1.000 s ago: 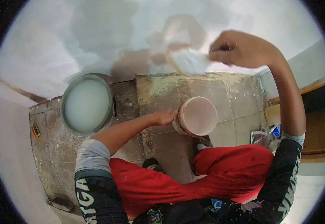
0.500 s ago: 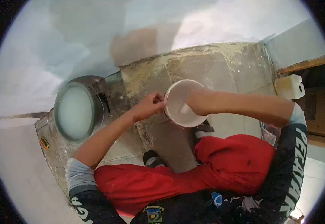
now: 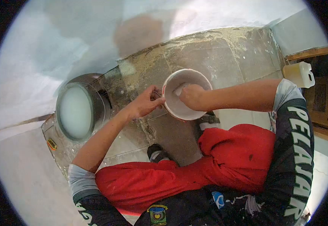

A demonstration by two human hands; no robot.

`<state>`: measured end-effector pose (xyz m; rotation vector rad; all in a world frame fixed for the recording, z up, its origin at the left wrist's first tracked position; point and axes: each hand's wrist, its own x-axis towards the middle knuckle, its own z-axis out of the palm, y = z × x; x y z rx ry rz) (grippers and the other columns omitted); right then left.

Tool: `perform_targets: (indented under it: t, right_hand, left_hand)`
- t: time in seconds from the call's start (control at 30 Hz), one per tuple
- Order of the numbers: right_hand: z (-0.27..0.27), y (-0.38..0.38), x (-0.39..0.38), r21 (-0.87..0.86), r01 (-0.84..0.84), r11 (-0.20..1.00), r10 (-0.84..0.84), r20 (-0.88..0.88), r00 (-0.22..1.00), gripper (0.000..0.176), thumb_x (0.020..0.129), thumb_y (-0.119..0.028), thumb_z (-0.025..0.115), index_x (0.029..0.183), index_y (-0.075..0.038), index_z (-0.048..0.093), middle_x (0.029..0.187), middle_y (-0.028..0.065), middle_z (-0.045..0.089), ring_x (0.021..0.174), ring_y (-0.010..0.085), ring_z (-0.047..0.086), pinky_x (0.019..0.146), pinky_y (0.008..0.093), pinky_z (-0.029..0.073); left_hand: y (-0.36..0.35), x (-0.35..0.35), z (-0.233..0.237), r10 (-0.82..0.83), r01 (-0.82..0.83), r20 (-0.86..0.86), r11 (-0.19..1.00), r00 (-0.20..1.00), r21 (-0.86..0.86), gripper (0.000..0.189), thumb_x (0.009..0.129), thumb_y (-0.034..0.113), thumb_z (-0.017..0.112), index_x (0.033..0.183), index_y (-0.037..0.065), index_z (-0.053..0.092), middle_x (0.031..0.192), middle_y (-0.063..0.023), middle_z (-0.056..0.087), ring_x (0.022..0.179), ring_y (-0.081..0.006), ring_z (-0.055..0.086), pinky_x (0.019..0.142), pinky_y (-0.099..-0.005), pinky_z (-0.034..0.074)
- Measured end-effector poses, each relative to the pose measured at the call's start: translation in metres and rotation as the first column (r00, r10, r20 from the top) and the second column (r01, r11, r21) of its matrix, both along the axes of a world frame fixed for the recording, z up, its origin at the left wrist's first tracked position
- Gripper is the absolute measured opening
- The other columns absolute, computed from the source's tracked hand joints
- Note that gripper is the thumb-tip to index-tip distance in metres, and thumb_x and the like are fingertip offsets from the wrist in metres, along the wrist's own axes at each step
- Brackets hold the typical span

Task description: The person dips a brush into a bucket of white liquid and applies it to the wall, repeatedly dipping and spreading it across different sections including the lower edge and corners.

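A white bucket [image 3: 188, 115] with a reddish-marked rim stands tilted in front of me over the tiled floor. At its left edge, my left hand [image 3: 147, 102] has its fingers closed on the rim, thumb on the near side. My right hand [image 3: 193, 97] reaches down inside the bucket, its fingers curled against the inner wall. A whitish piece [image 3: 179, 89] sticks out past those fingers; what it is I cannot tell.
To the left is a large dark tub [image 3: 90, 100] with cloudy pale liquid [image 3: 74, 111] in it. A yellowish jerrycan [image 3: 298, 74] stands by the doorway at right. A small yellow-black object [image 3: 52, 144] lies at far left. Stained tiles [image 3: 213, 56] meet the white wall [image 3: 96, 30].
My right hand has moved left and up within the bucket, the whitish piece with it. The bucket and my left hand sit slightly higher and further left in view.
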<state>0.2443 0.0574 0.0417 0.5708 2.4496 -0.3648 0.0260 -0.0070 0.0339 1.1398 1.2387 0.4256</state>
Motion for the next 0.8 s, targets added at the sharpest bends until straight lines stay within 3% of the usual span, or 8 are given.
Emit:
perform_targets:
  t: [0.17, 0.27, 0.37, 0.47, 0.53, 0.67, 0.73, 0.8]
  right_hand:
    - [0.001, 0.003, -0.008, 0.001, 0.083, 0.997, -0.082, -0.092, 0.992, 0.018, 0.08, -0.011, 0.058, 0.09, -0.002, 0.071, 0.088, 0.0166, 0.07, 0.084, 0.0306, 0.069, 0.068, 0.0421, 0.056]
    - [-0.007, 0.0, -0.009, 0.0, 0.049, 0.999, -0.049, -0.123, 0.991, 0.019, 0.081, -0.012, 0.057, 0.091, -0.001, 0.07, 0.085, 0.0167, 0.07, 0.083, 0.0312, 0.069, 0.069, 0.042, 0.056]
    - [-0.001, -0.01, -0.007, 0.015, -0.055, 0.998, 0.055, -0.025, 0.998, 0.018, 0.079, -0.009, 0.057, 0.086, -0.003, 0.072, 0.086, 0.0177, 0.069, 0.086, 0.0313, 0.068, 0.072, 0.0396, 0.056]
    - [0.007, -0.013, -0.006, 0.119, 0.093, 0.988, -0.079, -0.119, 0.99, 0.017, 0.079, -0.01, 0.057, 0.086, -0.003, 0.072, 0.086, 0.0167, 0.069, 0.087, 0.0309, 0.068, 0.072, 0.0395, 0.056]
    - [0.0, -0.002, -0.01, 0.032, 0.057, 0.998, -0.057, 0.007, 0.998, 0.017, 0.078, -0.01, 0.058, 0.085, -0.003, 0.072, 0.085, 0.0175, 0.069, 0.086, 0.0312, 0.068, 0.071, 0.0397, 0.056]
    - [0.024, 0.008, -0.009, -0.018, 0.022, 1.0, -0.022, -0.001, 1.0, 0.017, 0.076, -0.01, 0.061, 0.088, -0.006, 0.073, 0.09, 0.0153, 0.07, 0.083, 0.0305, 0.069, 0.07, 0.0419, 0.056]
    - [0.039, 0.011, -0.002, -0.07, 0.009, 0.997, -0.02, -0.154, 0.988, 0.016, 0.076, -0.006, 0.056, 0.081, -0.002, 0.071, 0.082, 0.0199, 0.068, 0.079, 0.0325, 0.068, 0.068, 0.041, 0.055]
    - [0.044, 0.015, -0.002, -0.056, -0.004, 0.998, -0.001, -0.082, 0.997, 0.015, 0.075, -0.008, 0.059, 0.083, -0.004, 0.072, 0.084, 0.0185, 0.069, 0.08, 0.0323, 0.069, 0.069, 0.0416, 0.055]
  left_hand:
    - [-0.002, 0.0, -0.001, 0.005, -0.005, 0.01, 1.0, 1.0, -0.003, 0.034, 0.091, 0.025, 0.062, 0.113, 0.005, 0.046, 0.098, -0.0099, 0.062, 0.087, -0.0175, 0.061, 0.076, -0.0317, 0.049]
    - [-0.003, -0.001, -0.008, -0.01, 0.01, -0.019, 1.0, 1.0, 0.008, 0.035, 0.092, 0.026, 0.062, 0.114, 0.005, 0.044, 0.096, -0.0106, 0.063, 0.087, -0.0179, 0.061, 0.076, -0.0324, 0.049]
    - [-0.002, -0.001, -0.006, -0.014, 0.013, 0.009, 1.0, 1.0, 0.005, 0.037, 0.092, 0.027, 0.062, 0.114, 0.004, 0.044, 0.096, -0.011, 0.063, 0.087, -0.0181, 0.061, 0.076, -0.0327, 0.049]
    - [-0.001, 0.002, 0.004, -0.021, 0.021, -0.003, 1.0, 1.0, 0.006, 0.038, 0.092, 0.029, 0.062, 0.115, 0.004, 0.044, 0.097, -0.0111, 0.063, 0.087, -0.018, 0.061, 0.075, -0.0325, 0.049]
    - [-0.002, 0.002, 0.005, -0.034, 0.034, -0.038, 0.999, 0.999, 0.015, 0.039, 0.092, 0.03, 0.062, 0.115, 0.004, 0.044, 0.098, -0.0111, 0.063, 0.087, -0.018, 0.061, 0.075, -0.0324, 0.049]
    - [-0.002, -0.001, 0.004, -0.053, 0.054, -0.034, 0.999, 0.998, 0.006, 0.039, 0.092, 0.031, 0.06, 0.116, 0.004, 0.044, 0.098, -0.0108, 0.063, 0.089, -0.0178, 0.061, 0.076, -0.0324, 0.049]
    - [-0.003, -0.002, 0.003, -0.06, 0.061, -0.044, 0.998, 0.997, 0.003, 0.039, 0.092, 0.031, 0.06, 0.116, 0.004, 0.044, 0.098, -0.0109, 0.063, 0.089, -0.0179, 0.061, 0.076, -0.0325, 0.049]
    - [-0.003, -0.001, 0.002, -0.054, 0.055, -0.044, 0.998, 0.998, 0.019, 0.039, 0.093, 0.031, 0.059, 0.116, 0.004, 0.044, 0.099, -0.0111, 0.063, 0.089, -0.0179, 0.061, 0.075, -0.0325, 0.049]
